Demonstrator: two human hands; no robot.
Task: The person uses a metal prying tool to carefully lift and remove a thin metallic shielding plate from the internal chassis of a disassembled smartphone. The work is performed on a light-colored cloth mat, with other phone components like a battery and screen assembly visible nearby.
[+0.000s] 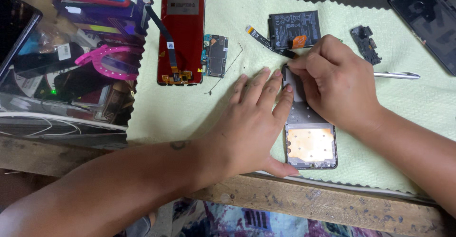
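An opened phone frame (311, 144) with a copper-coloured plate lies on a pale green cloth (190, 108) near the table's front edge. My left hand (251, 123) lies flat beside it, fingers spread and pressing on its left side and upper end. My right hand (332, 82) is over the frame's upper end, fingers pinched on a small dark piece (289, 54) at the end of a flex cable (261, 38). The frame's top part is hidden under my right hand.
On the cloth lie a red phone screen (183, 37) with a flex cable, a small circuit board (215, 55), a black battery (294, 28), a small dark part (365, 43) and a metal tool (396, 75). Another phone body (427, 20) lies at the far right. Cluttered boxes sit at the left.
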